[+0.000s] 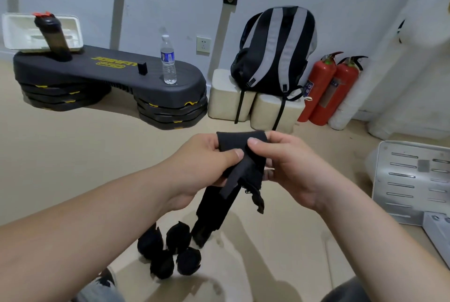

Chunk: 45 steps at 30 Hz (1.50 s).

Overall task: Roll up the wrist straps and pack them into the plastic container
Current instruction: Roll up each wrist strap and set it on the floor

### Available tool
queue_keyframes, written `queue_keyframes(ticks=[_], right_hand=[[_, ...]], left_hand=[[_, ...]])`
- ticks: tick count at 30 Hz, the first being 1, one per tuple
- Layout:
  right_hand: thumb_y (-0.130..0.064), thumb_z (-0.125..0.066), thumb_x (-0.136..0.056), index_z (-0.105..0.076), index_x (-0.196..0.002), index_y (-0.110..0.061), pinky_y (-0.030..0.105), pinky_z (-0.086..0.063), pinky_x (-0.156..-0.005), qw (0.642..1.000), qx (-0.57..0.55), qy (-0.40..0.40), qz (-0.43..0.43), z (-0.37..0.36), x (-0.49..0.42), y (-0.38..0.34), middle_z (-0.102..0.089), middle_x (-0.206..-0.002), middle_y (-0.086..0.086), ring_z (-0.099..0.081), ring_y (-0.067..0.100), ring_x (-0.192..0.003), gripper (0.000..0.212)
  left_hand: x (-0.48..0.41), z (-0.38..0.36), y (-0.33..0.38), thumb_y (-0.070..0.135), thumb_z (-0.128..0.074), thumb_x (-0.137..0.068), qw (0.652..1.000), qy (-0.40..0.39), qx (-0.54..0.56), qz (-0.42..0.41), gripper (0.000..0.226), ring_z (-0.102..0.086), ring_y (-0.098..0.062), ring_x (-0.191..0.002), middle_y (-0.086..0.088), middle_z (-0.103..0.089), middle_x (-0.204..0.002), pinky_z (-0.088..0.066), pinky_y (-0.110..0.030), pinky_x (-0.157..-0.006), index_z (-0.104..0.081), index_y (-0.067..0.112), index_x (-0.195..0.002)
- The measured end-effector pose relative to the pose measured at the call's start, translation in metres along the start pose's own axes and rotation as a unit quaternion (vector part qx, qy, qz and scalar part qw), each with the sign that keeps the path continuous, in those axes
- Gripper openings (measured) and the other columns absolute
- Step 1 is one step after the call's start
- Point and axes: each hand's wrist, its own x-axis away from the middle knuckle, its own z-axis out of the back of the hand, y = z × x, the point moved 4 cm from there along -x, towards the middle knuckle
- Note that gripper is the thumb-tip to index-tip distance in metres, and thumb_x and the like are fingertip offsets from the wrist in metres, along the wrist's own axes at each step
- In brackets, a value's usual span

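Left hand point(207, 158) and right hand point(287, 163) both pinch the top of a black wrist strap point(233, 142) with curled fingers point(237, 154) — its tail hangs toward the floor point(73, 155). Below lie seemingly four rolled straps point(177, 237).

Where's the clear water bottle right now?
Head view, upper left of centre: the water bottle stands upright on the black step platform, left of the backpack.

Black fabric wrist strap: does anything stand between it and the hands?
Nothing visible does. The left hand and right hand both pinch the black fabric wrist strap near its top; its tail hangs toward four rolled black straps on the floor.
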Motion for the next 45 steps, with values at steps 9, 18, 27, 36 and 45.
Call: queue_keyframes(ticks=[9, 18, 27, 36, 45], right_hand=[[-0.016, -0.052, -0.109, -0.070, -0.121, -0.008, 0.034, -0.055, -0.075, 1.000, -0.015, 0.012, -0.004, -0.006, -0.018, 0.018, -0.079, -0.102, 0.010, -0.073, 0.022, -0.088, 0.023], [-0.025, -0.060, -0.105, -0.068, -0.126, -0.002, 0.035, -0.049, -0.083, 0.996, -0.078, 0.034, -0.003, -0.003, -0.025, 0.021, -0.078, -0.102, 0.007, -0.069, 0.020, -0.088, 0.031], [-0.012, -0.060, -0.104, -0.063, -0.128, 0.001, 0.036, -0.057, -0.075, 0.995, -0.092, -0.023, 0.029, -0.004, -0.017, 0.018, -0.076, -0.106, 0.013, -0.072, 0.025, -0.089, 0.027], [0.018, -0.063, -0.093, -0.061, -0.107, -0.008, 0.035, -0.052, -0.055, 0.997, 0.036, 0.015, 0.070, -0.002, -0.018, 0.021, -0.064, -0.076, 0.002, -0.065, 0.023, -0.069, 0.030], [-0.004, -0.077, -0.093, -0.057, -0.129, -0.025, 0.021, -0.053, -0.059, 0.989, 0.044, 0.091, 0.110, 0.004, -0.018, 0.013, -0.061, -0.092, 0.005, -0.060, 0.013, -0.073, 0.046]], left_hand=[[-0.017, 0.010, 0.006, 0.021, -0.062, -0.106, 0.997, -0.012, 0.049, 0.065, 0.022, -0.072, -0.017, -0.069, -0.015, -0.080, -0.101, -0.058, -0.024, -0.059, -0.072, 0.004, -0.115], [-0.018, 0.025, 0.018, 0.032, -0.080, -0.090, 0.957, 0.120, -0.229, -0.128, 0.038, -0.068, -0.009, -0.069, 0.018, -0.061, -0.119, -0.057, -0.029, -0.072, -0.059, 0.034, -0.122], [-0.021, 0.012, 0.014, 0.009, -0.075, -0.091, 0.954, 0.049, -0.242, -0.171, 0.026, -0.058, 0.004, -0.059, 0.023, -0.069, -0.072, -0.042, -0.010, -0.058, -0.076, 0.026, -0.111], [-0.027, 0.014, 0.007, 0.007, -0.062, -0.098, 0.958, 0.070, -0.236, -0.143, 0.024, -0.075, -0.015, -0.069, 0.002, -0.077, -0.088, -0.064, -0.031, -0.070, -0.075, 0.023, -0.110], [-0.024, 0.018, 0.010, 0.008, -0.058, -0.102, 0.972, 0.088, -0.191, -0.107, 0.020, -0.065, -0.011, -0.056, -0.003, -0.071, -0.075, -0.046, -0.019, -0.049, -0.072, 0.023, -0.103]])
